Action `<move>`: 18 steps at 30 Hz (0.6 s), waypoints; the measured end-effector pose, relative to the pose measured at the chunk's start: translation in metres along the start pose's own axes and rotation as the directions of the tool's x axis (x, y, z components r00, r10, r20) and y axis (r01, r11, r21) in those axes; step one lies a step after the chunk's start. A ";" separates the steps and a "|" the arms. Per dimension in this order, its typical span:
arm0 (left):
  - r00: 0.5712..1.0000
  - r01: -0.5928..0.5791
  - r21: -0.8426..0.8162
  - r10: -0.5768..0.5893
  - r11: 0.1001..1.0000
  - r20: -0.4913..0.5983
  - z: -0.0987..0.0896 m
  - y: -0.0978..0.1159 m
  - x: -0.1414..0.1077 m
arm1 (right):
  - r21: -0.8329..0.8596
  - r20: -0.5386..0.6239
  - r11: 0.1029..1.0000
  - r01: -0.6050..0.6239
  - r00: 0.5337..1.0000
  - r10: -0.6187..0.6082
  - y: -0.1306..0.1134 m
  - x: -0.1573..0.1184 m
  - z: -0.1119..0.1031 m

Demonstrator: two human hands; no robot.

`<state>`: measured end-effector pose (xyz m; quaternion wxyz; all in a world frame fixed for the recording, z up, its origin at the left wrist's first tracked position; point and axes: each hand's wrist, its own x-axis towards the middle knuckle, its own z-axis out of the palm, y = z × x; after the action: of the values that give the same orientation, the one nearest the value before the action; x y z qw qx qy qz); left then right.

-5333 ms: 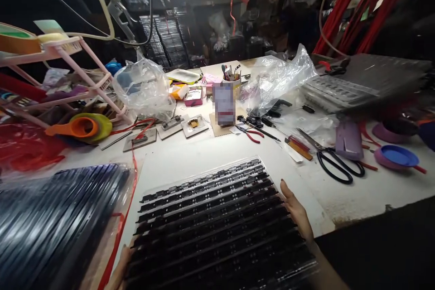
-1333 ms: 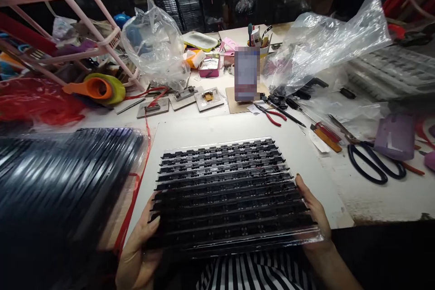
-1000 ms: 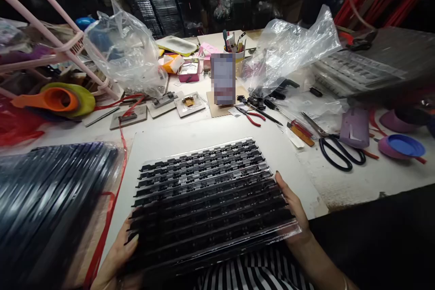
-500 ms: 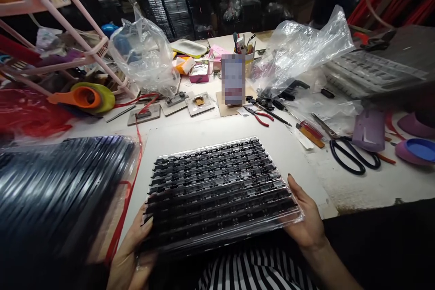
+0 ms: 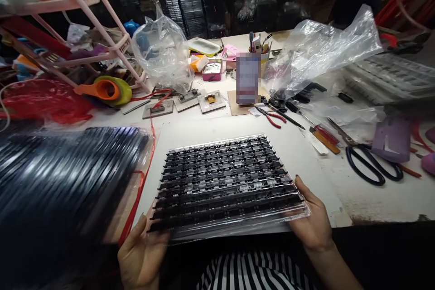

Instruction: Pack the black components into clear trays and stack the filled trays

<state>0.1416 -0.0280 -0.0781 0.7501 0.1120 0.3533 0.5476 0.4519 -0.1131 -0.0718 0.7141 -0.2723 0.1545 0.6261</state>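
Note:
A clear plastic tray (image 5: 220,182), filled with rows of small black parts, is between my two hands over the white work surface. My left hand (image 5: 144,250) supports its near left corner. The thumb lies along the left edge, and the fingers pass below, partly hidden and blurred. On the opposite side, my right hand (image 5: 316,222) grips the near right corner with its thumb up beside the rim and its fingers underneath. The tray slopes slightly toward me.
To the left lies a big stack of dark trays (image 5: 68,172) with red cord. Pliers (image 5: 272,117), scissors (image 5: 370,158) and a screwdriver (image 5: 299,111) lie to the right. Behind are a blurred upright phone-like object (image 5: 248,79), plastic bags (image 5: 322,54) and a pink rack (image 5: 102,13).
The view has turned left, so the scene appears further right. My left hand has slid lower at the tray's corner, its thumb now off the top. My right hand keeps its hold.

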 end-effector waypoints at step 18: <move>0.992 0.053 0.183 -0.074 0.982 0.107 0.013 -0.003 -0.008 | -0.173 -0.331 0.985 0.013 0.941 -0.070 -0.008 -0.004 -0.001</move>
<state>0.1511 -0.0337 -0.0670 0.7729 0.1989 0.3615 0.4821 0.4593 -0.1178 -0.0686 0.6649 -0.4375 0.2147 0.5661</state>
